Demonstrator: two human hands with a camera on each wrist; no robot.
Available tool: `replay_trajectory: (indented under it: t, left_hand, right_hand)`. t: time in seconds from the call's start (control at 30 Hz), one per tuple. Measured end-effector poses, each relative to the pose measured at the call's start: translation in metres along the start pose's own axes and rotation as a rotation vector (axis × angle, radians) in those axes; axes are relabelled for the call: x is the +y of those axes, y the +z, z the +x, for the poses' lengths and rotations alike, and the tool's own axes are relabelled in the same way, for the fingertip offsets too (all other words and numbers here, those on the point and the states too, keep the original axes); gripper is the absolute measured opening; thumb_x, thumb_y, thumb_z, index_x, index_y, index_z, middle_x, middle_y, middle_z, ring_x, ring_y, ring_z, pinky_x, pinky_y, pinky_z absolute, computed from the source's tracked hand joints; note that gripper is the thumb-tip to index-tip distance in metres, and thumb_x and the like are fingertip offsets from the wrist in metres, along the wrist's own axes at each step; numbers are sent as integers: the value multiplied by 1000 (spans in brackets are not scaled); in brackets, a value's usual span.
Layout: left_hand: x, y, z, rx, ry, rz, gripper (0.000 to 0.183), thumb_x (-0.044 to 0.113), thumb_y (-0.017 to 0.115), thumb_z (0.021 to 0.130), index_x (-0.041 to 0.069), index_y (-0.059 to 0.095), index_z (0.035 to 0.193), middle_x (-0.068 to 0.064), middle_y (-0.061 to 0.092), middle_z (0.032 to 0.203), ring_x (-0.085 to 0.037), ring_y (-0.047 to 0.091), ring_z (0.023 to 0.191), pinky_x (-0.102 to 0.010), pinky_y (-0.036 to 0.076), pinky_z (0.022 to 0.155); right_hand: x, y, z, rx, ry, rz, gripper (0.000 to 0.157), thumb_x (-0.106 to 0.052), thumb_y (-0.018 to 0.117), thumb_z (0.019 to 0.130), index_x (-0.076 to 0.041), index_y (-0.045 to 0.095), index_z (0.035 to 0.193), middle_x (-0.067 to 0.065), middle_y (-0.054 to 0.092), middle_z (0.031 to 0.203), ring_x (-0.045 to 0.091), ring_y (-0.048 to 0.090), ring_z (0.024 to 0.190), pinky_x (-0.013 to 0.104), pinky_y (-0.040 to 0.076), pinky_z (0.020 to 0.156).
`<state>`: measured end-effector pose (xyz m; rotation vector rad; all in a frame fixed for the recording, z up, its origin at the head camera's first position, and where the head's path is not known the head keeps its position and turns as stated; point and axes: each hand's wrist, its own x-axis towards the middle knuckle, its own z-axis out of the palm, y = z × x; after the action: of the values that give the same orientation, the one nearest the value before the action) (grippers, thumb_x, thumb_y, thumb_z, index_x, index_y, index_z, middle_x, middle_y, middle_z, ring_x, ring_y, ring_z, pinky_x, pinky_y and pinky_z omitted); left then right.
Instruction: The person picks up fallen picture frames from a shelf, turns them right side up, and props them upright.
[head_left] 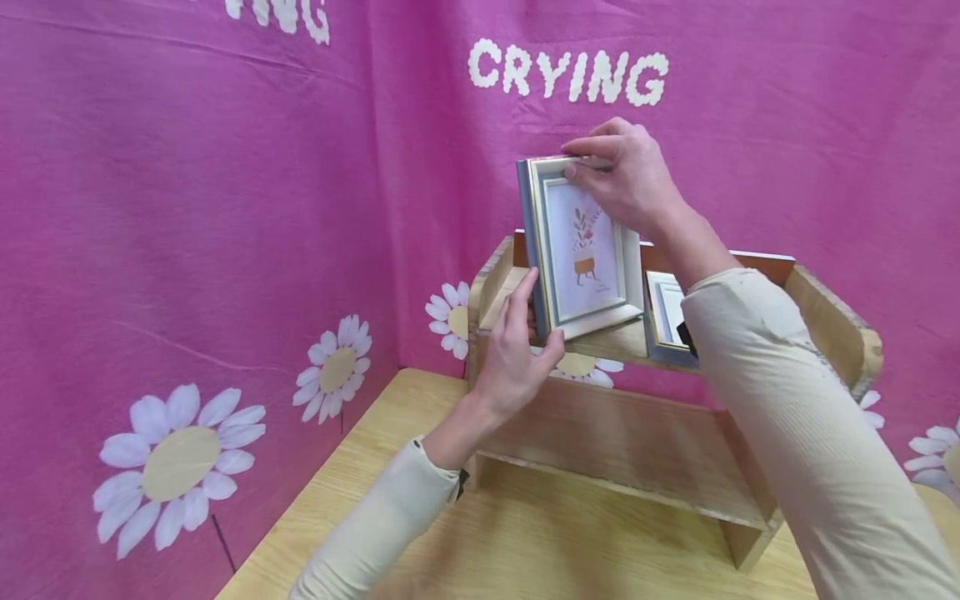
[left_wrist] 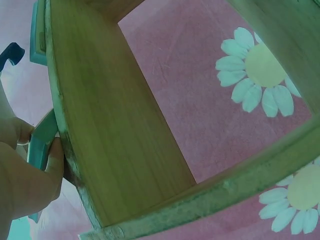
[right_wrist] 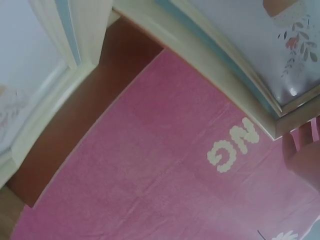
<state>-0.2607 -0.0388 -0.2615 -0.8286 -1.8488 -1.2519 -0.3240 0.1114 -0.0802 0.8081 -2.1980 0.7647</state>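
Note:
A picture frame (head_left: 558, 250) with a pale cream border and blue-grey side holds a print of a plant in an orange pot. It stands tilted over the left part of a wooden shelf's upper board. My right hand (head_left: 630, 175) pinches its top edge, thumb in front and fingers over the top. At its lower left corner, my left hand (head_left: 517, 358) grips the frame, the thumb at the bottom edge and fingers along the side. The left wrist view shows that corner (left_wrist: 42, 140) between thumb and fingers. In the right wrist view the frame (right_wrist: 235, 60) fills the upper right.
A second frame (head_left: 667, 308) leans on the upper board to the right, partly hidden by my right forearm. The two-tier wooden shelf (head_left: 637, 433) stands on a light wood table (head_left: 540, 533). Behind hangs a pink cloth (head_left: 225, 208) with daisies and white letters.

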Motion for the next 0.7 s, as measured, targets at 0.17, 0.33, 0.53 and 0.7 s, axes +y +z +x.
replay_trajectory:
  t: [0.17, 0.33, 0.53, 0.7]
  left_hand:
    - [-2, -6, 0, -26, -9, -4, 74, -3, 65, 89, -1, 26, 152, -24, 49, 132, -28, 62, 104, -19, 57, 80]
    - [-4, -12, 3, -28, -10, 27, 74, -3, 66, 88, -2, 27, 151, -23, 52, 130, -26, 63, 102, -18, 56, 81]
    - [-6, -16, 6, -38, -32, -17, 74, -5, 64, 87, -3, 28, 151, -25, 55, 127, -27, 64, 96, -19, 56, 80]
    - [-8, -20, 5, -52, -48, -37, 74, -6, 63, 88, -2, 27, 152, -25, 57, 121, -27, 66, 92, -20, 57, 79]
  right_hand:
    - [-2, -2, 2, -29, 1, -39, 28, -11, 66, 94, -2, 71, 120, 20, 59, 117, 32, 51, 109, 37, 43, 85]
    - [-3, -4, 4, -40, 21, -111, 29, -14, 66, 94, -4, 71, 121, 19, 62, 116, 32, 51, 112, 45, 43, 89]
    - [1, -11, 6, -64, 134, -160, 37, -27, 68, 94, -5, 69, 124, 18, 61, 122, 34, 48, 119, 50, 41, 97]
    - [3, -10, 6, -79, 169, -126, 37, -26, 67, 95, -6, 68, 126, 18, 59, 125, 33, 47, 121, 49, 41, 98]
